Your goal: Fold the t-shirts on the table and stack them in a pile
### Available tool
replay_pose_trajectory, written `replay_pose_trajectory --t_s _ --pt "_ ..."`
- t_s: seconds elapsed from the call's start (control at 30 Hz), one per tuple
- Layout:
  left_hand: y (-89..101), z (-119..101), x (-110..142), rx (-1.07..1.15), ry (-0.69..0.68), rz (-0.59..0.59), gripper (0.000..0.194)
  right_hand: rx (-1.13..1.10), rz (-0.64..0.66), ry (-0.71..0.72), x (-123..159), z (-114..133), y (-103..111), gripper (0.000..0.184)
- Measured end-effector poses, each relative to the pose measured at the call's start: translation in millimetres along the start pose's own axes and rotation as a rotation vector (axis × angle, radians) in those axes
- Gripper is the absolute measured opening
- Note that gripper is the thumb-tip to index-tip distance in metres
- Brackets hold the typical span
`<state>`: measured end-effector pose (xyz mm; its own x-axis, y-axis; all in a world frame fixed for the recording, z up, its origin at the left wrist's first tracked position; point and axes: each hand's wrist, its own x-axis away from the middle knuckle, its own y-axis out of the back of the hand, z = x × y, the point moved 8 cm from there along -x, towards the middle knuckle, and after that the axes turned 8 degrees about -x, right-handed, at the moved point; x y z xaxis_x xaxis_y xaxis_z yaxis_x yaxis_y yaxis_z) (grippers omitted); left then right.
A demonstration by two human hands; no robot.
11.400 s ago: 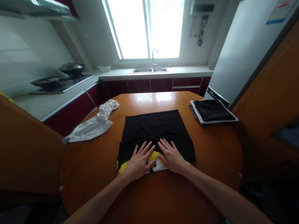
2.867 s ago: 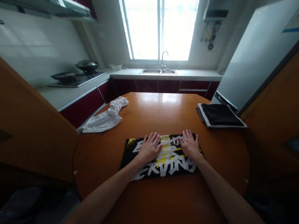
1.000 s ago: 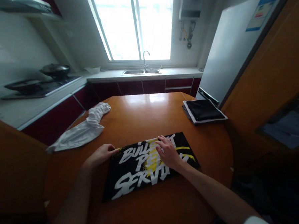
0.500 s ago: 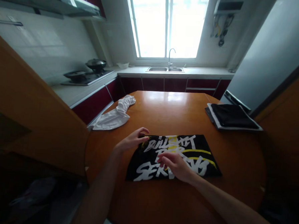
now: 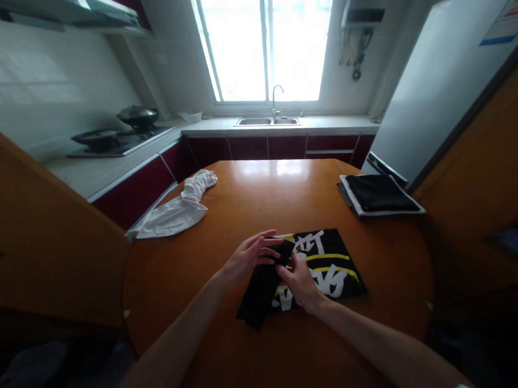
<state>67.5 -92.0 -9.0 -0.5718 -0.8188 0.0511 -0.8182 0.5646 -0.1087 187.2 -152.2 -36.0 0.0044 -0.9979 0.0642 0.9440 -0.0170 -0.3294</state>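
A folded black shirt (image 5: 337, 279) with white lettering and yellow stripes lies on the wooden table in front of me. Its left part is turned over towards the middle, showing a plain black flap (image 5: 259, 298). My left hand (image 5: 252, 256) grips the upper end of this flap, fingers curving over it. At the flap's inner edge, my right hand (image 5: 301, 280) pinches the fabric between thumb and fingers, above the lettering. The fingertips of both hands are close together.
A crumpled white garment (image 5: 177, 210) lies at the table's left edge. On the right rests a stack of folded dark and white clothes (image 5: 378, 194). Beyond the wooden table (image 5: 259, 185) are a sink (image 5: 267, 121), a stove with pans (image 5: 137, 117) and a fridge (image 5: 416, 80).
My left hand has moved right, carrying the shirt's left edge over onto the printed front. My right hand has come to the folded edge. The view has turned slightly right.
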Motion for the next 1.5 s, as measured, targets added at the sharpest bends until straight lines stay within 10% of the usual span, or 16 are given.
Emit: replay_pose_trajectory --t_s 0.23,0.67,1.23,1.5 --pt "13.4 -23 5 -0.442 -0.300 -0.319 0.032 0.030 -0.043 -0.072 -13 42 44 0.035" --pt "-92.5 20 14 -1.380 -0.550 0.242 0.042 0.330 -0.103 -0.127 -60 66 186 0.024" --pt "-126.7 22 35 -1.471 -0.849 0.192 0.025 0.534 0.096 0.028 -57 68 185 0.046" --pt "-121.9 7 43 -1.413 -1.007 0.224 0.017 0.452 -0.082 -0.071 -58 65 190 0.047"
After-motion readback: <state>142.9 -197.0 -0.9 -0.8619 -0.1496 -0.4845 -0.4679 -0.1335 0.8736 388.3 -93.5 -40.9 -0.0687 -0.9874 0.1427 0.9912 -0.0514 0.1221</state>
